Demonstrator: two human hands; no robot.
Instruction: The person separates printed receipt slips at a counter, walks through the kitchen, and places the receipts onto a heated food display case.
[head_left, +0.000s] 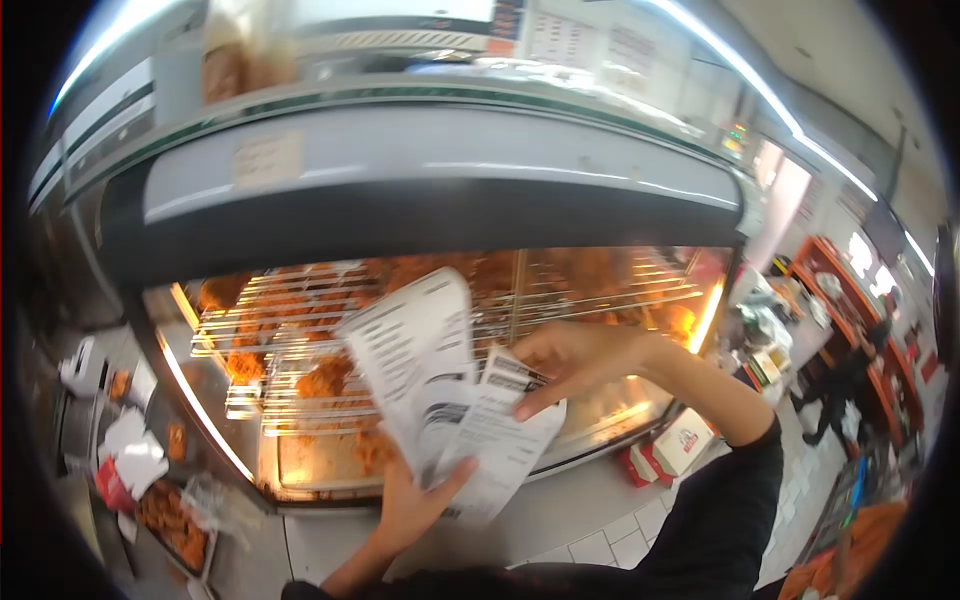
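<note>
Two long printed paper receipts are in front of me. My left hand (415,508) pinches the lower part of the left receipt (415,345), its thumb lying over the paper. My right hand (575,358) grips the upper part of the other receipt (505,430), thumb on the front. The receipts overlap near the bottom, so I cannot tell exactly which sheet each left finger touches. Behind them stands a lit warming cabinet (440,222) with wire racks (300,310). Pieces of fried chicken (322,378) lie in it.
A tray of fried food (175,525) stands at the lower left, beside a crumpled plastic bag (222,505). A white and red food box (683,442) sits at the cabinet's lower right. Orange shelving (850,320) and a person in dark clothes (845,385) are farther right.
</note>
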